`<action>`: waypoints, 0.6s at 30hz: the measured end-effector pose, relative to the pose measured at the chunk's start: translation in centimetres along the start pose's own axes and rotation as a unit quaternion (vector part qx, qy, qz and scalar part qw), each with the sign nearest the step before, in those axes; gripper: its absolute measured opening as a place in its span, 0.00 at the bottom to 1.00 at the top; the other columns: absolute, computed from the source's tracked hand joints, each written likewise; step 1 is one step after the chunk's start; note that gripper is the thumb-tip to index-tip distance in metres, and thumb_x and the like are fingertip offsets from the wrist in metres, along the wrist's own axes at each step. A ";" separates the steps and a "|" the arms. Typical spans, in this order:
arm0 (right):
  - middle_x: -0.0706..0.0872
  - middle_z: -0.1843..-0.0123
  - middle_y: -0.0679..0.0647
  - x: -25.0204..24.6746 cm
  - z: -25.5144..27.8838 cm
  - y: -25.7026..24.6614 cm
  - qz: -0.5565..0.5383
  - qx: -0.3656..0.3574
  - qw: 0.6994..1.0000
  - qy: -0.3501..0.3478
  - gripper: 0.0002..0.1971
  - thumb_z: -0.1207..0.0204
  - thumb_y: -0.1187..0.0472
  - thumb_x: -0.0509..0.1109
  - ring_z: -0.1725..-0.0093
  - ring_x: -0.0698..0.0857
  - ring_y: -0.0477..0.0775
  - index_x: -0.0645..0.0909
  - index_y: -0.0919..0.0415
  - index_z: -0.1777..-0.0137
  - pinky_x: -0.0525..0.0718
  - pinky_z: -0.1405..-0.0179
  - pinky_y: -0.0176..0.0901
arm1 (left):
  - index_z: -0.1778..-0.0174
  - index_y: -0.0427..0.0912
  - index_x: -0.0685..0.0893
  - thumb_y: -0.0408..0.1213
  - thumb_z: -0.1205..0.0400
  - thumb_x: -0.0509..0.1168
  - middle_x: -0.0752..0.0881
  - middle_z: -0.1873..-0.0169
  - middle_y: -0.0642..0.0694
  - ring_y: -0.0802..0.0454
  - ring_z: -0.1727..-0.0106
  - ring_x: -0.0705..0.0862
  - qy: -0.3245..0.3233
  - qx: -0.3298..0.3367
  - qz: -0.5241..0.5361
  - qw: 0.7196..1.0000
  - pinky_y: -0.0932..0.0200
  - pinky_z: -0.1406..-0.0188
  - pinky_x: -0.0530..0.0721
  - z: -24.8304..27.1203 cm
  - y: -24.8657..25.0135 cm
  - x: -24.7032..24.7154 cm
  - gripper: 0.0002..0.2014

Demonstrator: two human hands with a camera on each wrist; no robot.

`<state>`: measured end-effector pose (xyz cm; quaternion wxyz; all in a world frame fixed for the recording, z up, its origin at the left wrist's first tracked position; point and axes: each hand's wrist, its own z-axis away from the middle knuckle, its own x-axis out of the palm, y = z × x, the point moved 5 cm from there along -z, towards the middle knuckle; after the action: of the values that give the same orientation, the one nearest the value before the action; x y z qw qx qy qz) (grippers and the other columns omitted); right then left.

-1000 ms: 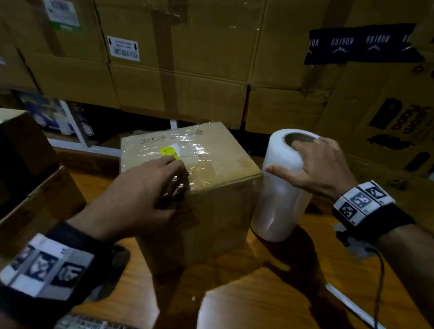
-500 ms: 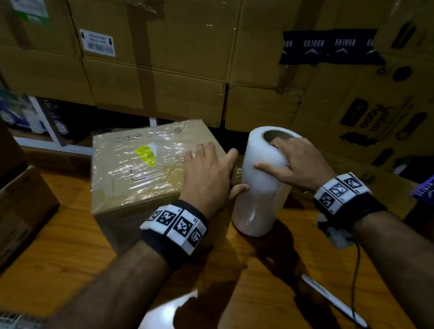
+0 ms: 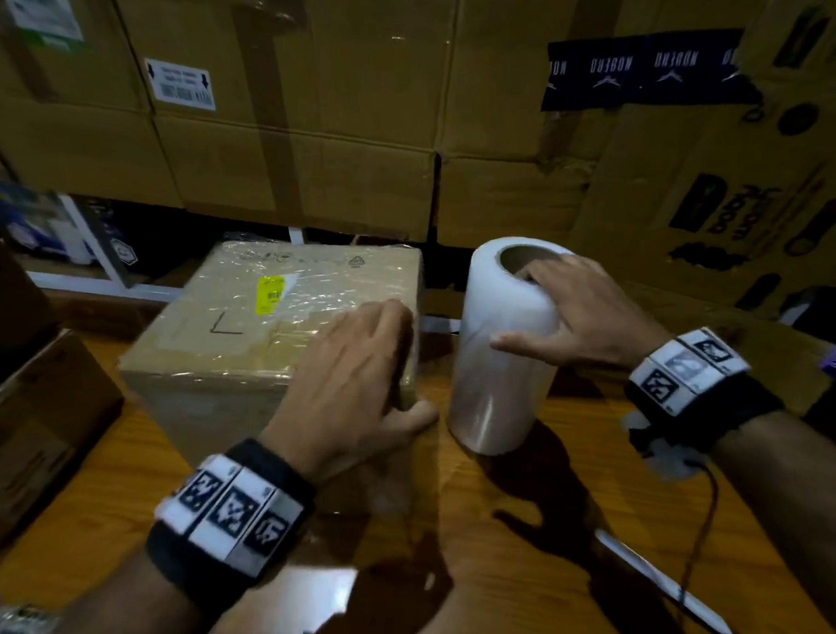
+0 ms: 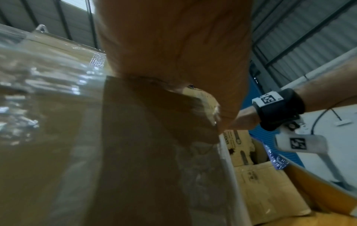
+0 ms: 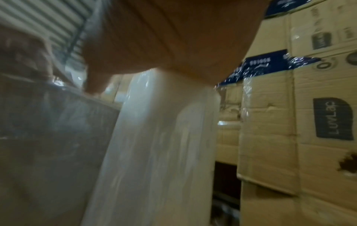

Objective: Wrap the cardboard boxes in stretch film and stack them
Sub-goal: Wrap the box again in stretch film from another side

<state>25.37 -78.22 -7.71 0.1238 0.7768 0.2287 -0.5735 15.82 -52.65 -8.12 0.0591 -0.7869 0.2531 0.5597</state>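
Observation:
A cardboard box partly covered in clear stretch film, with a yellow sticker on top, stands on the wooden table. My left hand lies flat over its near right top corner, fingers straight, thumb down the side. The white stretch film roll stands upright just right of the box. My right hand grips the roll's top, fingers hooked into the core, thumb across the side. In the left wrist view the filmed box fills the frame. In the right wrist view the roll is close and blurred.
Large stacked cardboard cartons form a wall right behind the table. Another open carton sits at the left edge. A white strip lies on the table near my right forearm, and a cable hangs from the right wristband.
My left hand moved from the box's near left top to its right top corner and flattened. The box has turned, showing its top fully. The right hand stayed on the roll.

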 end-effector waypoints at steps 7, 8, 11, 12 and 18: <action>0.88 0.45 0.52 -0.4 0.6 -0.4 0.087 -0.018 0.996 0.021 0.32 0.22 0.27 0.61 0.44 0.84 0.59 0.81 0.54 0.35 0.77 0.35 0.58 | 0.12 0.40 0.67 0.70 0.25 0.62 0.71 0.16 0.42 0.45 0.17 0.71 -0.022 -0.048 -0.048 0.997 0.45 0.20 0.70 0.1 -0.5 0.8 0.50; 0.88 0.48 0.52 -0.2 0.1 -0.8 0.107 0.001 0.994 0.033 0.33 0.22 0.25 0.60 0.46 0.85 0.59 0.82 0.55 0.39 0.77 0.37 0.58 | 0.13 0.40 0.68 0.69 0.27 0.60 0.71 0.17 0.43 0.44 0.18 0.72 -0.030 -0.039 -0.034 0.998 0.44 0.19 0.72 0.4 -1.0 0.6 0.50; 0.87 0.49 0.53 0.3 -1.1 -0.8 0.100 0.027 0.994 0.035 0.39 0.26 0.19 0.57 0.47 0.84 0.59 0.81 0.55 0.43 0.77 0.37 0.59 | 0.12 0.45 0.67 0.68 0.27 0.60 0.69 0.15 0.47 0.47 0.17 0.70 -0.048 -0.009 0.001 0.999 0.45 0.17 0.71 1.6 -2.9 -0.1 0.49; 0.85 0.47 0.53 0.4 -1.1 -0.4 0.079 0.021 0.996 0.017 0.40 0.27 0.18 0.56 0.45 0.82 0.58 0.81 0.55 0.40 0.76 0.34 0.59 | 0.12 0.46 0.66 0.68 0.26 0.60 0.67 0.14 0.47 0.47 0.16 0.69 -0.047 -0.002 -0.004 0.999 0.46 0.15 0.68 2.1 -3.4 -0.4 0.48; 0.79 0.57 0.46 -0.1 -0.4 0.4 0.142 -0.007 0.990 0.019 0.30 0.24 0.19 0.54 0.52 0.82 0.57 0.71 0.47 0.53 0.74 0.38 0.56 | 0.10 0.51 0.62 0.68 0.26 0.58 0.60 0.10 0.52 0.57 0.11 0.59 -0.084 0.012 0.001 0.996 0.54 0.11 0.45 2.6 -4.8 -1.1 0.47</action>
<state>25.87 -78.39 -7.55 0.2047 0.8115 0.1222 -0.5335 15.59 -47.13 -8.96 0.0892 -0.7359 0.2544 0.6211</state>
